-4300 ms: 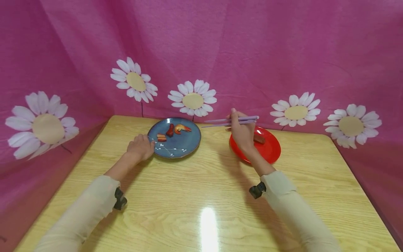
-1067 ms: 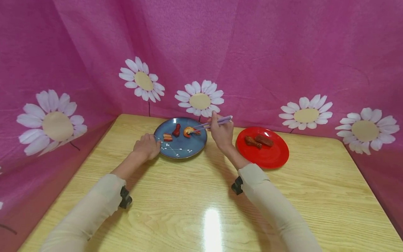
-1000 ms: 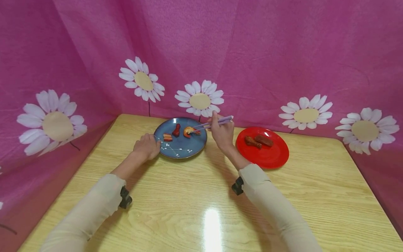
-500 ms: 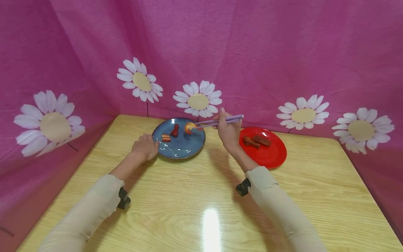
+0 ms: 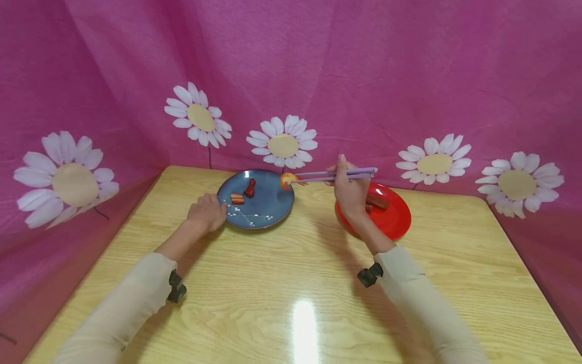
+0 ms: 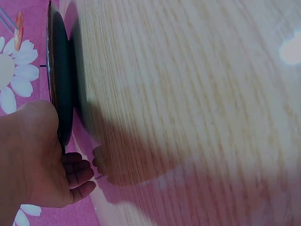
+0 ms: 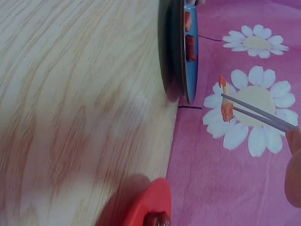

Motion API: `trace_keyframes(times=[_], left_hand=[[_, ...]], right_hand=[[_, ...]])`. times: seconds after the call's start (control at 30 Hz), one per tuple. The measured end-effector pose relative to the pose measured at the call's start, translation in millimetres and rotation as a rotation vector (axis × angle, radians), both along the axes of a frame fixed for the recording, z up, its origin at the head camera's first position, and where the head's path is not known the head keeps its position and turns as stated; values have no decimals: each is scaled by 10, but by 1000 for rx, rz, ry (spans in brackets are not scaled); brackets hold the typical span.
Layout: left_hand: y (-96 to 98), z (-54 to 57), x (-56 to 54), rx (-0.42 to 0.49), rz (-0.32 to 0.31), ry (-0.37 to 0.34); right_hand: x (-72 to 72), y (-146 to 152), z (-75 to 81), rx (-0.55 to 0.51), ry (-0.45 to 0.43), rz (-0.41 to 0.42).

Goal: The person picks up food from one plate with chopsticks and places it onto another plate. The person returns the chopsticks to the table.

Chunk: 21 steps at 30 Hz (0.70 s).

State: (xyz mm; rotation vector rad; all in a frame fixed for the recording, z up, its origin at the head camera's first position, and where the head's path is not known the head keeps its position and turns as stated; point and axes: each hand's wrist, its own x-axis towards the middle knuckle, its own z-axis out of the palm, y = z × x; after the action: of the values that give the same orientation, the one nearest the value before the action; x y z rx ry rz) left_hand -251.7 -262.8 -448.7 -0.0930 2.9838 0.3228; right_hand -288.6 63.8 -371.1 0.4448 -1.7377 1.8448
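My right hand (image 5: 351, 191) holds a pair of purple chopsticks (image 5: 325, 177), their tips pinching an orange shrimp (image 5: 288, 181). In the right wrist view the shrimp (image 7: 226, 101) hangs in the air, well above the table. My left hand (image 5: 206, 212) grips the left rim of a blue plate (image 5: 268, 205) with white blossoms; the left wrist view shows its fingers (image 6: 79, 174) curled under the edge. On that plate lie a dark red drumstick-shaped piece (image 5: 249, 188) and a striped slice like pork belly (image 5: 237, 198).
A red plate (image 5: 394, 217) stands to the right, partly behind my right hand. It bears a brown meat block (image 5: 378, 201) and a drumstick mostly hidden by the hand. A pink curtain (image 5: 354, 91) with daisies backs the wooden table (image 5: 254, 283).
The chopsticks came from over the red plate to the shrimp, took hold of it and lifted it off the blue plate, then moved right. My left hand stays at the rim.
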Motion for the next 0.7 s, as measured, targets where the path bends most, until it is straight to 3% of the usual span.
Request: trace_keyframes(times=[0.2, 0.4, 0.7], left_hand=[[6, 23, -2, -1, -1, -11], [1, 26, -13, 4, 1, -5], [6, 7, -14, 2, 7, -1]], right_hand=[[99, 188, 92, -37, -8, -10], [126, 376, 105, 17, -66, -82], [167, 627, 63, -66, -81, -69]])
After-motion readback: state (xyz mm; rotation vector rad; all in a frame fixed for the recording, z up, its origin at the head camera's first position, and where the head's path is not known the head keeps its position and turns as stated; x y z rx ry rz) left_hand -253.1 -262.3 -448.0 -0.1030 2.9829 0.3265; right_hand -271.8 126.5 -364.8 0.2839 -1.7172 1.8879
